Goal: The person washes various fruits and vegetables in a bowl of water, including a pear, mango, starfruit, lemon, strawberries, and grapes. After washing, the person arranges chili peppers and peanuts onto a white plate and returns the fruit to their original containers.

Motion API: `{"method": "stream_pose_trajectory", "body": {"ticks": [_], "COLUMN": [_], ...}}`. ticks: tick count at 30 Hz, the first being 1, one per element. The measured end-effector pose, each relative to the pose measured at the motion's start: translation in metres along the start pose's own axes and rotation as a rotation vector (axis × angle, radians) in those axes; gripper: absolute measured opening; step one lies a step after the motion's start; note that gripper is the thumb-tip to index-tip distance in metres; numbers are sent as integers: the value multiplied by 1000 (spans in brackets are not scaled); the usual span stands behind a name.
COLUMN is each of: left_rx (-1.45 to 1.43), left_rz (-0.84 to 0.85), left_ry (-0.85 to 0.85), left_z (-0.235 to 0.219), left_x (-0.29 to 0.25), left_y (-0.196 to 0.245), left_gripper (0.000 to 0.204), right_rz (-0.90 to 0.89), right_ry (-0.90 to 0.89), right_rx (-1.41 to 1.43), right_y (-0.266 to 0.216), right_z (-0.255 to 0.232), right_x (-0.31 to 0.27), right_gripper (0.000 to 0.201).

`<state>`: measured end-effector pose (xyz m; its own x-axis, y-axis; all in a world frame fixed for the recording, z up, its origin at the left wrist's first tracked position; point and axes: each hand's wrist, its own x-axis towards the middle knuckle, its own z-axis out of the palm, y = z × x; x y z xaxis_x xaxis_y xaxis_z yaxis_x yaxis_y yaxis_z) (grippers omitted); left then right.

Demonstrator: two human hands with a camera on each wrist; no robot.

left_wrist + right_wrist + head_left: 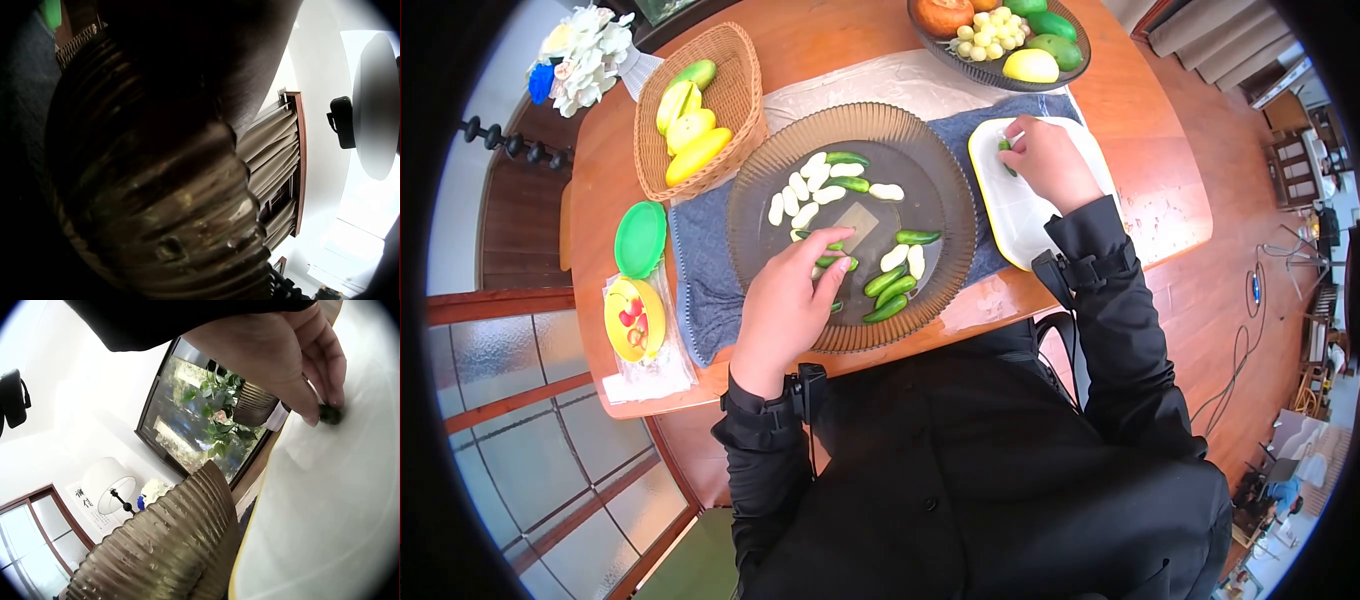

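Observation:
My left hand reaches over a ribbed brown bowl, thumb and index finger pinching a small green cucumber. Around it in the bowl lie several more small cucumbers and several whitish, peanut-shaped pieces. Over a white tray with a yellow rim, my right hand pinches another small green cucumber. The right wrist view shows that cucumber at the fingertips, close to the tray surface. In the left wrist view the bowl wall hides the fingers.
A wicker basket of yellow and green produce stands back left, beside white flowers. A dark fruit bowl stands back right. Left lie a green dish and a yellow dish with red pieces. A blue towel runs under the brown bowl.

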<state>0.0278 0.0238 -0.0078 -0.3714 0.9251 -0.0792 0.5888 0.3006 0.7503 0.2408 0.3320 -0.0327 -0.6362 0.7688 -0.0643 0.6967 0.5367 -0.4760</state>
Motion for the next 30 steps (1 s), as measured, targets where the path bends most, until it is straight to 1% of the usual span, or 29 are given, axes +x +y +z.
{"method": "stream_pose_trajectory", "body": {"ticks": [2,4,5,8,10,12,14,15,16,17,20,21,22,24,25,27,29,30], "left_rx": [-16,4,4,14,15,8,3,-26,-55,-51,-71,-98,-124,-131,-151,-101,-101,-94], "left_rz": [10,51,52,36,5,-8,-22,-60,-96,-94,-102,-61,-17,1,10,30,-11,-6], "left_ry": [14,31,31,22,-4,-9,-12,-23,-35,-37,-7,40,85,82,83,76,33,32], "left_z": [1,3,3,2,1,0,-1,-1,-1,-1,1,3,5,5,5,5,4,6], "left_x": [-1,-1,0,1,1,1,2,1,2,1,-1,-2,-2,-3,-3,-3,-3,-3], "left_y": [-4,-7,-6,-3,2,5,6,5,4,3,-3,-7,-10,-11,-13,-16,-13,-15], "left_gripper": [32,32,32,32,31,29,28,28,29,29,34,37,40,42,44,47,49,49], "right_rz": [36,10,-14,7,-2,-14,-96,-275,-369,-394,-602,-664,-674,-669,-666,-641,-616,-602], "right_ry": [20,37,55,62,78,92,125,88,57,-7,-42,-50,-91,-152,-139,-240,-207,-223], "right_rx": [11,-38,-87,-19,-38,-57,72,192,268,279,293,279,270,244,251,371,401,421], "right_y": [-3,4,8,16,17,5,-19,-43,-61,-81,-117,-124,-130,-140,-144,-149,-151,-150], "right_z": [-3,-2,-3,-6,-9,-17,-21,-18,-15,-15,5,15,23,37,43,58,64,65], "right_x": [-2,0,2,4,4,0,-11,-17,-24,-32,-49,-51,-53,-53,-51,-46,-42,-41], "right_gripper": [24,26,28,27,27,27,27,26,23,22,21,21,22,25,25,26,26,27]}}
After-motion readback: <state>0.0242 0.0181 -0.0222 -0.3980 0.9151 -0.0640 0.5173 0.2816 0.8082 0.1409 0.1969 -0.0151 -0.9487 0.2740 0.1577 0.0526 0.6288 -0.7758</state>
